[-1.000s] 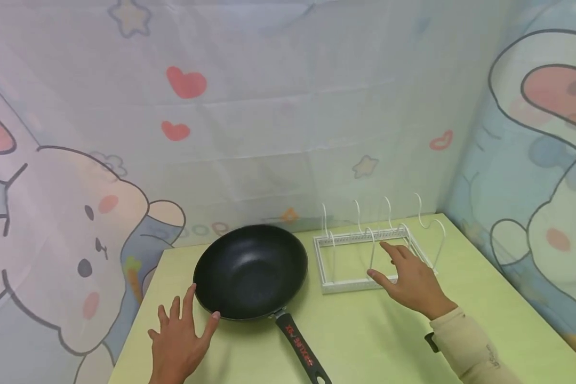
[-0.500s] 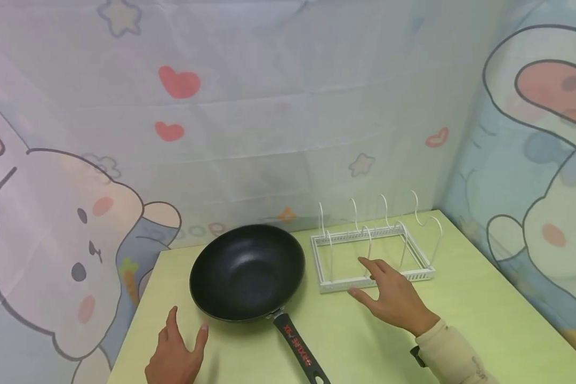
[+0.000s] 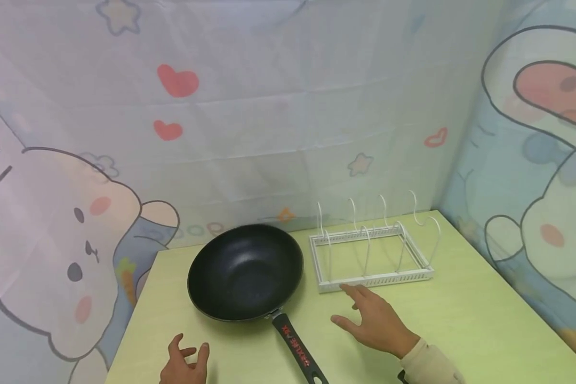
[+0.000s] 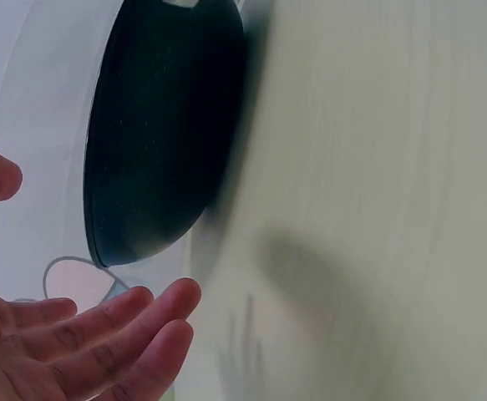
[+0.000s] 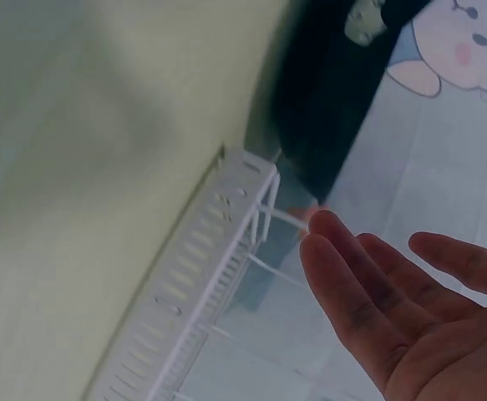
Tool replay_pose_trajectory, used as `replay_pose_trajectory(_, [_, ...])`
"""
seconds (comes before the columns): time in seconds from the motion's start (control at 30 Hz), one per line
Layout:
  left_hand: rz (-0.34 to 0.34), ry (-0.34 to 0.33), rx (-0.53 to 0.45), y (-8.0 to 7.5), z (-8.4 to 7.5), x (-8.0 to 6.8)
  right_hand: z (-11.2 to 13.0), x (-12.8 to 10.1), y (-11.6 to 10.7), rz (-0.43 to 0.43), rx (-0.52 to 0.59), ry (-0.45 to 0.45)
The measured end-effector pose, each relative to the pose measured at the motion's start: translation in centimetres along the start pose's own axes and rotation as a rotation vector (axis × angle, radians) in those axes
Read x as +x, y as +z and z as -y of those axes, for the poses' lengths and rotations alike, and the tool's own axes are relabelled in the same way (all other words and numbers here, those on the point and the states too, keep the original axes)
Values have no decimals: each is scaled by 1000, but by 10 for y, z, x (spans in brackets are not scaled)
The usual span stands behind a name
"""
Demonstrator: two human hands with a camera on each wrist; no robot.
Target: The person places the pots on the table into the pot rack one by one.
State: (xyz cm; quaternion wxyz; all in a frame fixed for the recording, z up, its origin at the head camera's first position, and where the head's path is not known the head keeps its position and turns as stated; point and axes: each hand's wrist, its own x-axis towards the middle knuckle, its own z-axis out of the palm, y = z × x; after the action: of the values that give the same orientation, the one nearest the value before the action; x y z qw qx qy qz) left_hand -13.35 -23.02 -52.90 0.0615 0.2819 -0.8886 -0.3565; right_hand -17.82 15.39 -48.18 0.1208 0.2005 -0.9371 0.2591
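Note:
A black wok [image 3: 246,273] sits on the table, its dark handle [image 3: 295,344] with red lettering pointing toward the front. To its right stands a white wire pan rack [image 3: 374,279] with several curved upright dividers. My left hand [image 3: 185,364] is in front of the wok at the lower edge of the head view, fingers relaxed and holding nothing. In the left wrist view its fingers [image 4: 118,338] are spread below the wok's outer side [image 4: 164,134]. My right hand [image 3: 376,322] hovers before the rack's front rail, right of the handle, with fingers extended and nothing in them.
The pale yellow-green table [image 3: 465,320] meets a cloth backdrop [image 3: 269,106] behind. Printed cartoon animals cover the cloth walls at the left and right sides.
Both hands have drawn back toward the front. The left has moved away from the wok's rim; the right has moved down and left from the rack. Wok and rack have stayed in place.

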Motion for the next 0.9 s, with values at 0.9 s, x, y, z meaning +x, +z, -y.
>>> replay_pose_trajectory(0.9, [167,7,-510,71,-48,-44,60,-13,58,407,293,0])
